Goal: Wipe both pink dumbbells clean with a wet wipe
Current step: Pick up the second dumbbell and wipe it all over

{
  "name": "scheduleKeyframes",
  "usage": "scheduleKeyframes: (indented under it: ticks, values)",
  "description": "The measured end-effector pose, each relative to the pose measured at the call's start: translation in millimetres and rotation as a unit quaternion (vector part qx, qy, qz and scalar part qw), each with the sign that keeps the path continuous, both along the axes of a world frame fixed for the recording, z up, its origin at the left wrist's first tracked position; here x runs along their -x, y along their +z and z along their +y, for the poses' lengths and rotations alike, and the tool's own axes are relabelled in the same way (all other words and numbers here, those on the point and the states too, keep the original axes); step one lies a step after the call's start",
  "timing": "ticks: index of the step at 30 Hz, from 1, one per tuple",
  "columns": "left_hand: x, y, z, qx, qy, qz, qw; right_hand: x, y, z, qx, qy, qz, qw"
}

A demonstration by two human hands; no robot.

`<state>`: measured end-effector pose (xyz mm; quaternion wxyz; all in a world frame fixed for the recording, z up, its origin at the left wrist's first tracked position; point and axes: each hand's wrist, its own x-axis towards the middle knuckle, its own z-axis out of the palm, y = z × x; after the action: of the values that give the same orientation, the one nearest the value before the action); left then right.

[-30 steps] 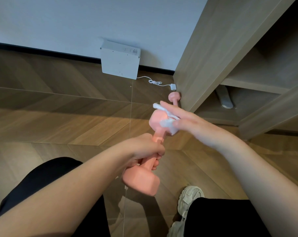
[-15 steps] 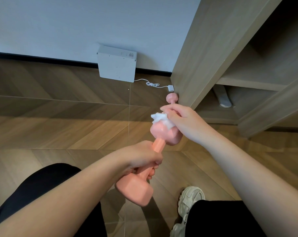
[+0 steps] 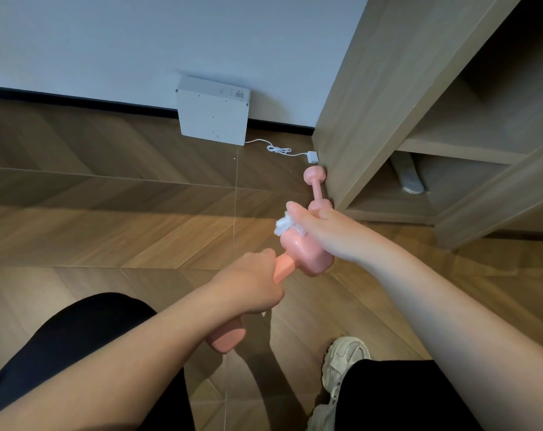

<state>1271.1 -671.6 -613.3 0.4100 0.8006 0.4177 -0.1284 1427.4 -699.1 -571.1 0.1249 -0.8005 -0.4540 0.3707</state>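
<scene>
Around the handle of the pink dumbbell (image 3: 304,256) the fingers of my left hand (image 3: 251,284) are curled tight, holding it off the floor (image 3: 108,213). It is tilted, with the near head low under my forearm and the far head raised away from me. On that far head my right hand (image 3: 323,231) presses a bunched white wet wipe (image 3: 284,223), pinched between thumb and fingers, with one finger lying over the top of the wad.

Just beyond my right hand the second pink dumbbell (image 3: 316,188) lies on the floor, up against the foot of the wooden shelf unit (image 3: 357,104); my hand hides part of its near head. Farther back a white box (image 3: 212,115) leans on the wall, and its thin white cable (image 3: 279,148) runs to a small plug (image 3: 312,157) beside the shelf unit. Below my right arm, one pale shoe (image 3: 341,359) stands on the floor.
</scene>
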Motion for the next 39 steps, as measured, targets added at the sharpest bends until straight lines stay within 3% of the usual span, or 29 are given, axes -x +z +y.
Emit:
scheduleKeyframes:
  ticks: [7,10,16,19,23,28,31,34,35,39]
  values:
    - [2,-1,14,0.064,0.086,-0.012,0.994,-4,8,-6,-0.064,0.124,0.061,0.988]
    - [4,-2,18,0.074,0.102,-0.012,0.992,-8,13,-6,-0.086,0.080,0.096,0.988]
    - [6,-3,15,-0.034,0.021,-0.007,0.999,-7,8,1,-0.128,0.008,0.007,0.992]
    - [7,-4,12,-0.057,-0.001,0.002,0.998,-10,10,3,-0.219,-0.026,-0.012,0.975]
    - [9,-8,17,0.014,0.055,-0.004,0.998,-4,24,2,-0.287,-0.020,0.079,0.954]
    - [9,-8,22,0.113,0.139,-0.037,0.983,-1,31,0,-0.262,0.031,0.150,0.953]
    - [7,-6,21,0.124,0.150,-0.051,0.979,-3,26,3,-0.262,0.029,0.089,0.960]
    - [6,-1,15,0.152,0.153,-0.076,0.974,-1,15,5,-0.179,0.129,-0.139,0.965]
    - [6,1,14,0.153,0.151,-0.082,0.973,1,12,6,-0.146,0.160,-0.174,0.961]
    - [8,4,13,0.121,0.133,-0.075,0.981,9,8,7,-0.110,0.160,-0.171,0.966]
